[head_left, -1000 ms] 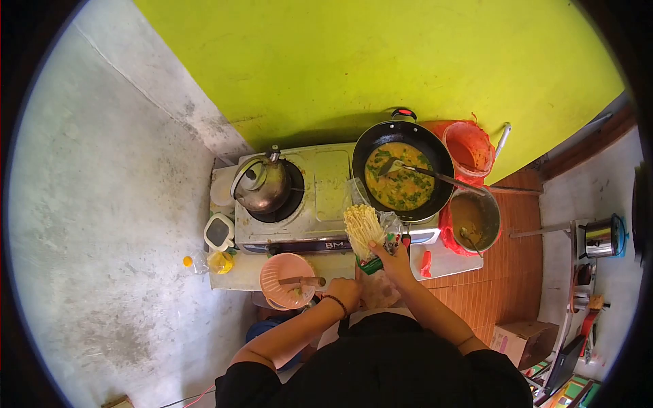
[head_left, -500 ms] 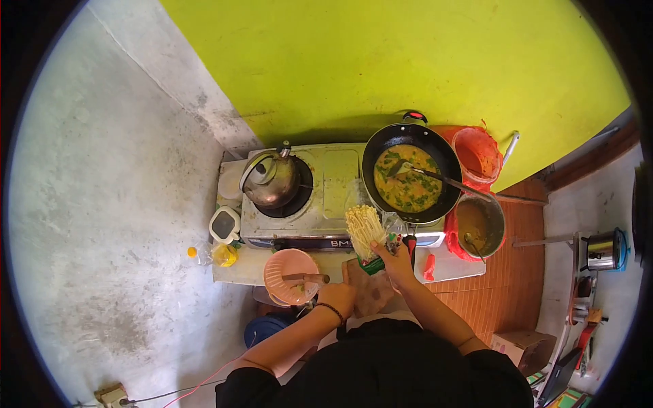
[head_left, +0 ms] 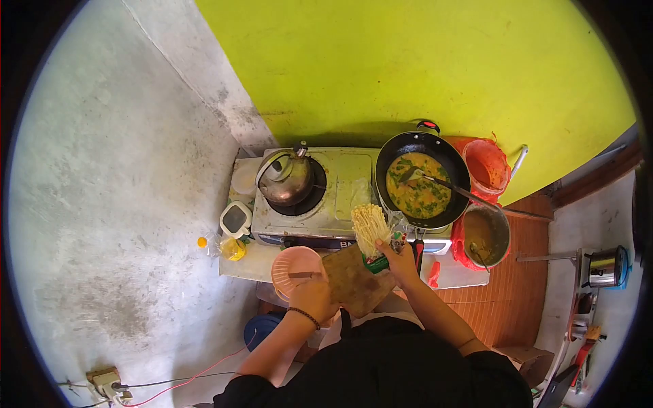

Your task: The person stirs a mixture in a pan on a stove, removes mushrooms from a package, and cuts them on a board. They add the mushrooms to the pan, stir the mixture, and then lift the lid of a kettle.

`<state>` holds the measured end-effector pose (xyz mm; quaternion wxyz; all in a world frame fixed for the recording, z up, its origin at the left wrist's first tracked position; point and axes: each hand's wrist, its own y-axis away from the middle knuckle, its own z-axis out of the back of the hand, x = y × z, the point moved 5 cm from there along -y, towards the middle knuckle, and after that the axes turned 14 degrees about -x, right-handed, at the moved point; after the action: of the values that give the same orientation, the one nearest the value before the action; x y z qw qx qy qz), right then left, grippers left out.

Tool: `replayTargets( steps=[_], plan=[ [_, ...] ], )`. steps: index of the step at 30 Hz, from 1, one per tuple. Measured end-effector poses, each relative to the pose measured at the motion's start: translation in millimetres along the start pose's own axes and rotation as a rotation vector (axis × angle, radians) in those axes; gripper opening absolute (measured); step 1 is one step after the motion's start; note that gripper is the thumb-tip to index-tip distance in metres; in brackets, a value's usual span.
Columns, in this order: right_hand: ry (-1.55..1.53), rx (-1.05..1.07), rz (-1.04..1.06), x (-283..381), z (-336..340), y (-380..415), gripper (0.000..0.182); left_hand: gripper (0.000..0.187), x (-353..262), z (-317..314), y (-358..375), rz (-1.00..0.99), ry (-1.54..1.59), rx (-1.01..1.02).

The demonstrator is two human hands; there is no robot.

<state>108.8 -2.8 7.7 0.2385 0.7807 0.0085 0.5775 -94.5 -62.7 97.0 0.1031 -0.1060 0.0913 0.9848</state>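
My right hand point(head_left: 400, 260) is closed around the lower end of a bunch of enoki mushrooms point(head_left: 368, 228). Its clear and green plastic packaging point(head_left: 376, 264) is around the base. At the left edge of a worn wooden cutting board point(head_left: 355, 277), my left hand point(head_left: 313, 300) is closed and appears to grip the board; its fingertips are hidden. Just beyond that hand is a pink plastic basket point(head_left: 279, 273), with a brown handle-like piece point(head_left: 304, 275) lying across it. The board is tilted in front of my body, below the mushrooms.
A metal kettle point(head_left: 287, 182) stands on the left burner of the stove point(head_left: 347, 170). To the right, a black wok point(head_left: 459, 160) holds yellowish soup with greens and a long-handled spatula point(head_left: 452, 185). Beside it are a pot point(head_left: 500, 228) and a red bucket point(head_left: 491, 163). An oil bottle point(head_left: 233, 249) lies left.
My left hand has moved left toward the pink basket, and the cutting board has shifted left with it, showing more of its surface. My right hand still holds the mushrooms. The view has shifted slightly.
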Motion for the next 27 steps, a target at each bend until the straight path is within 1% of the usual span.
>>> replayTargets(
  steps=[1, 4, 7, 10, 13, 16, 19, 22, 25, 27],
  plan=[
    [0.0, -0.006, 0.002, 2, 0, 0, 0.034, 0.042, 1, 2, 1, 0.008, 0.025, -0.005],
    [0.011, -0.019, -0.031, 7, 3, 0, 0.035, 0.041, -1, 22, 9, 0.159, 0.072, 0.013],
    [0.019, -0.029, 0.01, 4, 5, -5, 0.037, 0.04, 8, 23, 13, 0.224, 0.132, -0.047],
    [0.02, -0.047, -0.055, 5, 5, -6, 0.036, 0.04, 18, 20, 8, 0.352, 0.155, -0.107],
    [-0.008, -0.05, -0.08, 26, -2, 1, 0.035, 0.04, 29, 2, -7, 0.347, 0.115, -0.193],
    [-0.039, -0.052, -0.043, 33, -2, -4, 0.034, 0.04, 38, -20, -22, 0.342, 0.191, -0.25],
    [-0.029, -0.017, -0.058, 32, 0, -13, 0.034, 0.035, 38, -33, -33, 0.433, 0.259, -0.314],
    [-0.012, -0.033, 0.011, 37, -2, -17, 0.033, 0.043, 27, -45, -47, 0.527, 0.301, -0.235],
    [-0.01, -0.013, -0.002, 45, -11, -14, 0.033, 0.044, 15, -49, -46, 0.515, 0.255, -0.292],
    [-0.016, 0.006, 0.009, 42, -15, -16, 0.033, 0.046, 14, -57, -41, 0.501, 0.27, -0.292]
  ],
)
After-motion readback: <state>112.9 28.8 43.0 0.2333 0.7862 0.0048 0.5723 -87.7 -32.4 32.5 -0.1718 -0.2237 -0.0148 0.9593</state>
